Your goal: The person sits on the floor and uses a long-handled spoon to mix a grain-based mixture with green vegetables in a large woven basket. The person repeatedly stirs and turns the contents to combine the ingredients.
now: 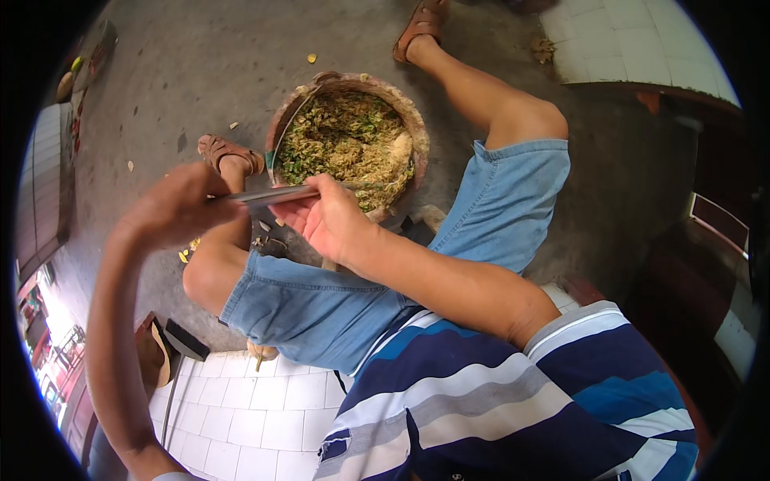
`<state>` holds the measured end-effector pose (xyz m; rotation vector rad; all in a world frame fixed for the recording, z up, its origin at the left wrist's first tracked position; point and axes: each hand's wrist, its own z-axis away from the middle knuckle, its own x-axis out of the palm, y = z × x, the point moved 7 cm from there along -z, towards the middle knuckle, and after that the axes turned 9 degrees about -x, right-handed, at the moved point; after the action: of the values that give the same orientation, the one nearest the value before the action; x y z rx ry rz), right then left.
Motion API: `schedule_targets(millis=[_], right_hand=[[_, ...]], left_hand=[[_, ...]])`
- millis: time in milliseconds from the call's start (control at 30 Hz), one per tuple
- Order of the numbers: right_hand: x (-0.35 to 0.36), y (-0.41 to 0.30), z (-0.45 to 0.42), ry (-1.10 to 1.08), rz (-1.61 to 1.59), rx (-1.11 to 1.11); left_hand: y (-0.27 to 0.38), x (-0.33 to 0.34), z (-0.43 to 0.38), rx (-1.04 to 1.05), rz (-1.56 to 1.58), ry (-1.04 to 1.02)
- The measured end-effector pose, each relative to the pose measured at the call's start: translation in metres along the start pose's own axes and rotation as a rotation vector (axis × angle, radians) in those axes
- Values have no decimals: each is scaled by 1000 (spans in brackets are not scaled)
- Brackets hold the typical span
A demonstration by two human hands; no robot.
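My left hand (186,207), somewhat blurred, grips one end of a long, narrow metal tool (274,195). The tool may be a knife, but its handle is hidden in the fist. The other part of it lies between the thumb and upturned fingers of my right hand (331,216). Both hands are over the near rim of a round, crusted bucket (277,129) with a wire handle, which stands on the floor between my legs. Inside the bucket is a chopped mix (349,135) of green leaves and pale shreds. A pale clump (400,150) clings near its right side.
Yellow and pale scraps (311,58) are scattered over the concrete floor (180,90). Beneath me is a white-tiled ledge (258,415) with a stemmed pale vegetable (262,352) at its edge. A dark long-handled brush (186,340) is at lower left. Another tiled ledge (631,39) rises at upper right.
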<state>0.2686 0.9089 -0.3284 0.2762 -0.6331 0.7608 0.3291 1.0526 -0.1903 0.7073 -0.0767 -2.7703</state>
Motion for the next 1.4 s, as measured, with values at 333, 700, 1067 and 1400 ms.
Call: schedule_targets(millis=[333, 700, 1067, 1400], right_hand=[[-102, -29, -79, 571, 320, -53], [-33, -6, -23, 327, 283, -71], [13, 34, -15, 195, 599, -105], [-26, 38, 36, 166, 865, -74]], left_hand=[[90, 65, -32, 85, -251, 361], [53, 39, 50, 82, -210, 582], [-22, 59, 83, -148, -27, 474], [-8, 140, 113, -184, 699, 119]])
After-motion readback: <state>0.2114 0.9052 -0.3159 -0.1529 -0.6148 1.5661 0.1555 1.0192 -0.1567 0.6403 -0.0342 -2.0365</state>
